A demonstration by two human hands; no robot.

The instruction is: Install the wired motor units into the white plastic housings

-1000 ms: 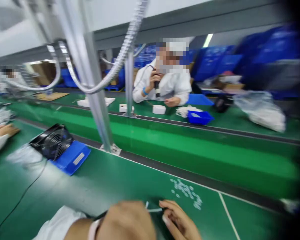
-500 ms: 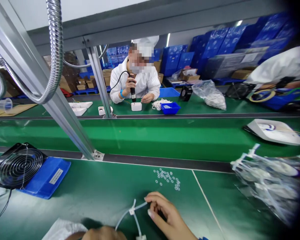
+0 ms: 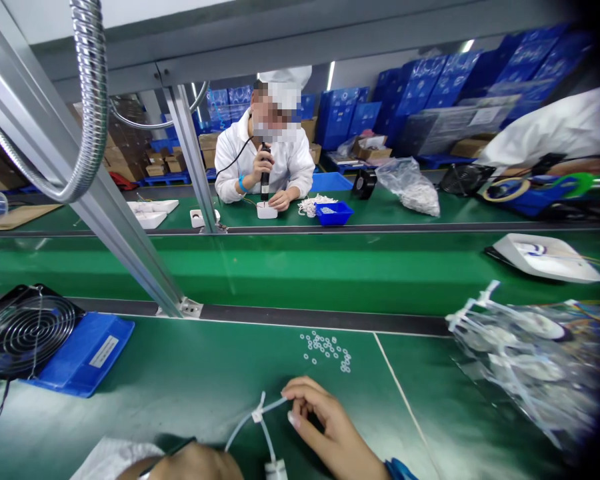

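A thin pale-blue tube (image 3: 239,429) with a white branching connector (image 3: 258,415) lies low in the middle of the head view. One branch runs down to a white fitting (image 3: 276,469) at the bottom edge. My right hand (image 3: 325,427) is curled at the tube's right end, with the index fingertip against it and the thumb a little below. My left hand (image 3: 195,463) is cut off by the bottom edge near the tube's left side, and its fingers are hidden. Beyond my right hand several small white rings (image 3: 325,345) are scattered on the green table.
A black fan (image 3: 35,327) and a blue tray (image 3: 87,357) stand at left. At right lies a clear bag of white parts (image 3: 520,353). Past a metal post (image 3: 125,220) and a green channel (image 3: 280,270), a co-worker (image 3: 267,157) holds a black power screwdriver (image 3: 265,175) over a white part.
The view has shifted slightly, so most things sit a little farther left. My right hand stays at the tube's end. The co-worker's free hand has moved onto the white part.
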